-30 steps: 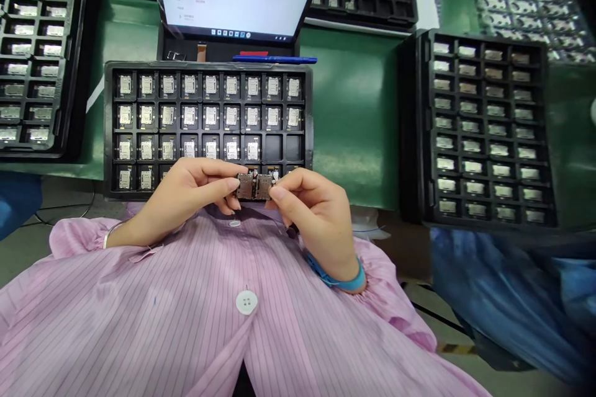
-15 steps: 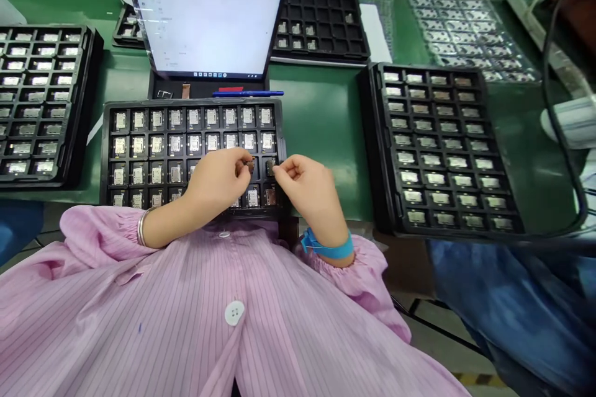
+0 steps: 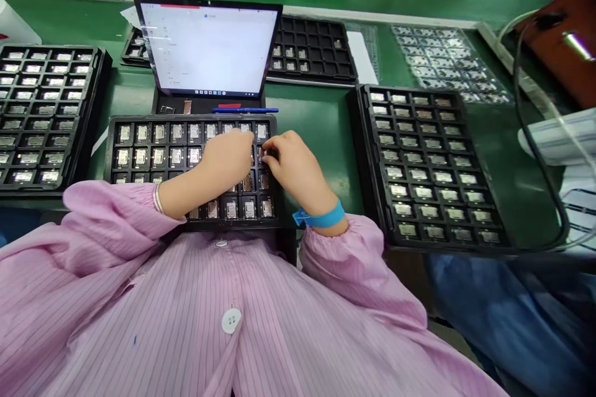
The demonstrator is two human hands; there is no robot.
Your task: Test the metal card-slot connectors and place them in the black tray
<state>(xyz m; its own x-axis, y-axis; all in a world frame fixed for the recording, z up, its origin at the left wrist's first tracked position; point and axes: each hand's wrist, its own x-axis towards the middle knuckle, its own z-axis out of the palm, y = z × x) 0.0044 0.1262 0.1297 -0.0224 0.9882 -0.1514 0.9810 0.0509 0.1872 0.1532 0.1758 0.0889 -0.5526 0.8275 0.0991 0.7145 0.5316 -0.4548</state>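
A black compartment tray [image 3: 112, 136] of small metal card-socket parts [image 3: 141, 133] lies right in front of me. Both hands hover over its right half. My left hand [image 3: 228, 158] is seen from the back, fingers curled down onto a cell in the second row; what they hold is hidden. My right hand [image 3: 293, 167], with a blue wrist strap [image 3: 321, 218], pinches at a cell by the tray's right edge, and a small dark part seems to sit at its fingertips. My pink striped sleeves cover the tray's near left corner.
A tablet [image 3: 209, 49] stands behind the tray, with a blue pen [image 3: 244, 110] at its foot. Full black trays lie at left [image 3: 93, 118] and right [image 3: 367, 155], a mostly empty one [image 3: 316, 43] behind. Clear blister trays [image 3: 442, 62] and a black cable [image 3: 535, 136] are at far right.
Both hands, which held two small parts together near my chest, have moved forward and down onto the tray's right side. The view has tilted up, showing more of the bench.
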